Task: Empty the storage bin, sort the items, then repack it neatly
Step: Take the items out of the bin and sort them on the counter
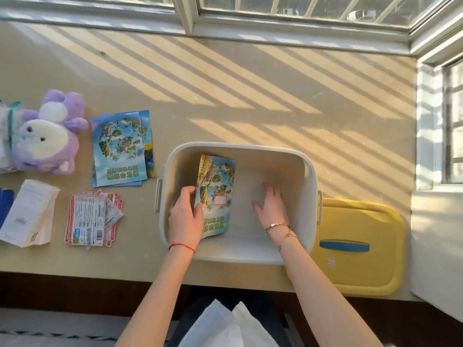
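now l hand point(186, 216) grips booklets point(216, 196)

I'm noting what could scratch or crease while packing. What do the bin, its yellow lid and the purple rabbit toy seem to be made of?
Bin: looks like smooth matte plastic, off-white, with moulded rounded corners and side handles.
Yellow lid: apparently plastic too, slightly glossy, with a blue inset handle.
Purple rabbit toy: soft plush fabric, judging by its fuzzy surface and squashed shape.
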Available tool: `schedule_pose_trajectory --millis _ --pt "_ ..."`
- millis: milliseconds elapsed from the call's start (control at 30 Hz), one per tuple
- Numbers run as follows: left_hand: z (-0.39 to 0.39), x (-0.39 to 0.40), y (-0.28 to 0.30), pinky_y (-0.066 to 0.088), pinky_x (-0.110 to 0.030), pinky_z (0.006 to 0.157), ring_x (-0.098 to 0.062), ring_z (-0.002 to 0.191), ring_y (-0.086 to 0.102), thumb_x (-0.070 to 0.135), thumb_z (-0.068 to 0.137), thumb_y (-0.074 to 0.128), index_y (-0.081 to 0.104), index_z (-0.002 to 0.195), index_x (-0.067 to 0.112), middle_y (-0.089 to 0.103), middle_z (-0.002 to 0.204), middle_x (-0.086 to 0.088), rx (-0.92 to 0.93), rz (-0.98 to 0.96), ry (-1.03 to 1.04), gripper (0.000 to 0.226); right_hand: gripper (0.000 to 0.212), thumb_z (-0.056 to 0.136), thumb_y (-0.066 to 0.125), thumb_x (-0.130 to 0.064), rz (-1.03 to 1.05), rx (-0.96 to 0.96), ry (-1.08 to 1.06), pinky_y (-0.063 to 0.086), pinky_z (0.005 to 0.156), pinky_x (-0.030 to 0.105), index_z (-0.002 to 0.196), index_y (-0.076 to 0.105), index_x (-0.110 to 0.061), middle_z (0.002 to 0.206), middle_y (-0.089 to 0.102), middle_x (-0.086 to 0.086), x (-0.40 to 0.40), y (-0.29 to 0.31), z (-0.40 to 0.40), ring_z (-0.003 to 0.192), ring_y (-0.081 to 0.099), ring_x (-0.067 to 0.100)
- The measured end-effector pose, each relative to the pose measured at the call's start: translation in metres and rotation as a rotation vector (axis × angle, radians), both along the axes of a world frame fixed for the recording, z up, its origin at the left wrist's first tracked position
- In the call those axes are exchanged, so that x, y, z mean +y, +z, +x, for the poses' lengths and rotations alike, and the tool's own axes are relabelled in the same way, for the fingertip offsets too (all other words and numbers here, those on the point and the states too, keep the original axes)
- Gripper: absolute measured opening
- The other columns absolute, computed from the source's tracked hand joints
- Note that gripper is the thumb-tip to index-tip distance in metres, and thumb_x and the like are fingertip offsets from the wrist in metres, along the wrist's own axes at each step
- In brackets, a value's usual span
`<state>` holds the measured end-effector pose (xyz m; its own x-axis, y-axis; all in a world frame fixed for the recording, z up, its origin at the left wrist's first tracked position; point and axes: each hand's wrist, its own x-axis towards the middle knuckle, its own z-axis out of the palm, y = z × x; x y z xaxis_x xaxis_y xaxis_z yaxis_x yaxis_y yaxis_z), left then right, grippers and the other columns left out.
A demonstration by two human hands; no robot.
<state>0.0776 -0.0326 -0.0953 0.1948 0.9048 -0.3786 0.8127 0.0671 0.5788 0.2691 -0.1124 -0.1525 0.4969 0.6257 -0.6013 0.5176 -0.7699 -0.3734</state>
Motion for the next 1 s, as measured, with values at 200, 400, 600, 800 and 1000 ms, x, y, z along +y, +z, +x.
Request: schedule_pose_trajectory --millis 200,400,600,800,1000 --pt "-0.028 0.002 0.030 0.048 -0.021 0.069 -0.021 0.093 0.067 0.013 0.093 0.055 0.046 0.124 0.017 0.068 0.111 -0.006 -0.021 0.063 0.058 0.032 0.061 0.088 0.063 -0.030 0.050 0.033 0.048 0.038 0.100 0.036 0.139 0.037 -0.011 0.134 0.042 0.012 0.021 0.001 -0.018 0.124 0.042 0.030" --pt "-0.038 0.004 0.065 0.050 -0.019 0.071 -0.010 0.087 0.065 0.008 0.092 0.057 0.048 0.122 0.017 0.070 0.108 -0.003 -0.168 0.071 0.162 0.032 0.039 0.095 0.054 -0.028 0.378 0.084 0.030 0.046 0.093 0.036 0.128 0.049 -0.009 0.121 0.052 0.007 0.030 0.046 -0.036 0.109 0.053 0.022" --pt "-0.045 0.003 0.109 0.054 -0.028 0.081 -0.010 0.090 0.066 0.008 0.092 0.057 0.047 0.122 0.021 0.070 0.107 -0.002 -0.307 0.061 0.231 0.034 0.029 0.097 0.050 -0.023 0.611 0.116 0.056 0.049 0.087 0.029 0.123 0.054 -0.012 0.109 0.054 -0.006 0.021 0.110 -0.055 0.096 0.055 0.012" --pt "-0.070 -0.005 0.145 0.051 -0.019 0.069 -0.011 0.083 0.065 0.007 0.091 0.058 0.048 0.121 0.017 0.069 0.098 0.003 -0.369 0.119 0.309 0.033 0.027 0.097 0.051 -0.021 0.664 0.099 0.073 0.049 0.086 0.030 0.122 0.055 -0.013 0.108 0.055 -0.004 0.004 0.151 -0.072 0.093 0.055 0.012" --pt "-0.127 -0.005 0.157 0.056 -0.036 0.079 -0.014 0.098 0.066 0.006 0.090 0.058 0.048 0.118 0.017 0.068 0.111 -0.003 -0.416 0.149 0.443 0.031 0.027 0.095 0.052 -0.020 0.674 0.072 0.110 0.049 0.087 0.033 0.121 0.055 -0.012 0.106 0.056 -0.001 -0.011 0.173 -0.091 0.092 0.055 0.014"
